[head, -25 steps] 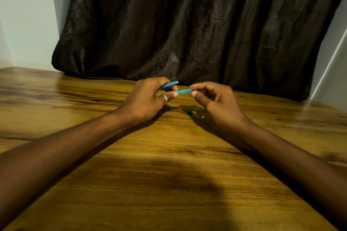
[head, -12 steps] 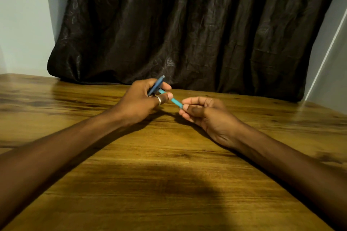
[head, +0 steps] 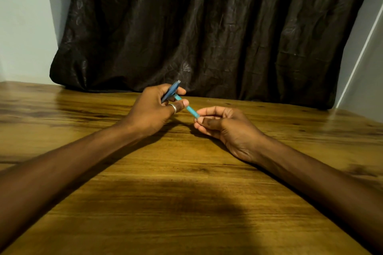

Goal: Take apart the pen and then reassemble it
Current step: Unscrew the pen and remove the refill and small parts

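My left hand (head: pixel 153 109) grips the dark blue pen barrel (head: pixel 171 91) and the upper end of the teal tube (head: pixel 187 107); my right hand (head: pixel 226 128) pinches its lower end, just above the table (head: pixel 186 203).

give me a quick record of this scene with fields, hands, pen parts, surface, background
left hand: holds the dark blue pen part and one end of the light blue tube; ring on one finger
right hand: pinches the tube's other end at the fingertips
tube: slants down from the left hand to the right hand, above the table
table: wooden, both forearms over it
background: dark curtain, pale walls either side
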{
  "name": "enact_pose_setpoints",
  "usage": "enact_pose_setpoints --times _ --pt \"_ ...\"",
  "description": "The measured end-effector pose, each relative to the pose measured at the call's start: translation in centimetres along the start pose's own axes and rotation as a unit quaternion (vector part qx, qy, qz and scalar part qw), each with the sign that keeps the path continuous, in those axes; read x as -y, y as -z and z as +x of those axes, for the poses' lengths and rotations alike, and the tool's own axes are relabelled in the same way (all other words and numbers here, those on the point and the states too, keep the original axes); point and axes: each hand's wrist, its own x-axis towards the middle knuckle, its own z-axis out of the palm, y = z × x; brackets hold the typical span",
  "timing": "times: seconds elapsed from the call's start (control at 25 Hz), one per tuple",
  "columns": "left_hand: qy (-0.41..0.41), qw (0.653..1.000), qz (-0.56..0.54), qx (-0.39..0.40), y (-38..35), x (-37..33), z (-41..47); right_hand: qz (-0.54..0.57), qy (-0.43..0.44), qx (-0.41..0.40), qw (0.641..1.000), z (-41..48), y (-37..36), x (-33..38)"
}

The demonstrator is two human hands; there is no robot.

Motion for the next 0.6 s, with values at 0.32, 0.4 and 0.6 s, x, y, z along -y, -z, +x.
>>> enact_pose_setpoints --times 0.32,0.4,0.6 --pt "0.03 0.995 0.007 0.091 0.64 0.09 -0.14 -0.094 0.053 -0.052 0.993 0.34 0.53 0.4" --pt "0.036 0.991 0.007 0.127 0.49 0.04 -0.33 -0.105 0.059 -0.069 0.99 0.38 0.68 0.5" --pt "0.045 0.986 0.02 0.157 0.38 0.19 -0.47 -0.113 0.069 -0.091 0.987 0.35 0.88 0.63"
